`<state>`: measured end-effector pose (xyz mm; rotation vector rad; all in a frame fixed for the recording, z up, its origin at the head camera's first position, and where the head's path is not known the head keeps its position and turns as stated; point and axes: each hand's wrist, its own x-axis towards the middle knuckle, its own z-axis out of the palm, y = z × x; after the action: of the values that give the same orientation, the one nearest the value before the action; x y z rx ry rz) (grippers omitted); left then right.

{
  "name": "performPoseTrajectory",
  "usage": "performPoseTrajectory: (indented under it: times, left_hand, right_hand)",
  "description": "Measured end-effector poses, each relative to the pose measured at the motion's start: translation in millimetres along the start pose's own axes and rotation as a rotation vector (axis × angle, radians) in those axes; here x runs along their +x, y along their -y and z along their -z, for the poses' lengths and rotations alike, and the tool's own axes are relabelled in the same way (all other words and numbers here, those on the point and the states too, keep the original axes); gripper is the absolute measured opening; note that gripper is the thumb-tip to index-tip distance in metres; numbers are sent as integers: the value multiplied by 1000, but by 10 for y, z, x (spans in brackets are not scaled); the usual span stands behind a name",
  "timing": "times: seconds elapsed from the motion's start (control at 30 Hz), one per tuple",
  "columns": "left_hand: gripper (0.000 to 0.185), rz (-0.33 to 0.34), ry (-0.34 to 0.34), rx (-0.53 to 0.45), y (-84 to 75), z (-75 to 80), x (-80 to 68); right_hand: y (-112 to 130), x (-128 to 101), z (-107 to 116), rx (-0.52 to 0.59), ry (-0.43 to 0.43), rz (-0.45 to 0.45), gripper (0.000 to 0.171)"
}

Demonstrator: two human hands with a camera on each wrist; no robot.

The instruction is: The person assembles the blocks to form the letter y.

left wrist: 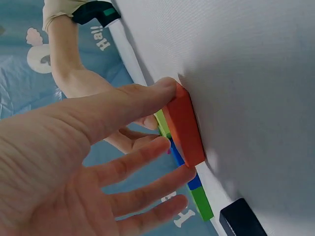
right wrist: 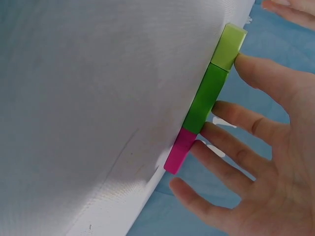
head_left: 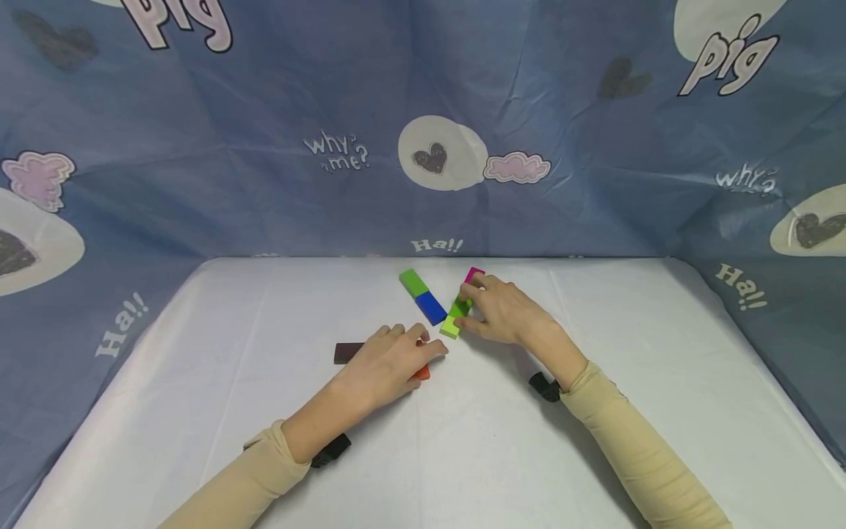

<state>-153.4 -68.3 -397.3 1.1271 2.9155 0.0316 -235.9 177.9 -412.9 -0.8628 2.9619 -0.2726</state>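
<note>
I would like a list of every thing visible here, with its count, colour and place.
orange block: 1, orange, under left fingers
brown block: 1, dark brown, left of left hand
green-blue row: 2 blocks, green and blue, table centre
lime-green-pink row: 3 blocks, at right fingertips
table: 1, white cover
backdrop: 1, blue, printed
left hand: touches orange block
right hand: touches the three-block row

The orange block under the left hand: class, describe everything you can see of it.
The orange block is a flat, smooth rectangular bar, matte and plastic-looking, lying flat on the white table. The left hand covers most of it; its thumb presses one end. A dark brown block lies just beyond it.
</note>
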Motion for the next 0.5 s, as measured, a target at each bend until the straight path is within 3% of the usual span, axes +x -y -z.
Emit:
performPoseTrajectory:
  times: [0.3, 0.5]
  left_hand:
    - [57, 64, 20, 49, 26, 45, 1]
    - [54, 38, 14, 41, 34, 29, 11]
  right_hand:
    - [6, -7, 8, 1, 7, 0, 41]
    - [9, -6, 5, 7, 10, 0, 42]
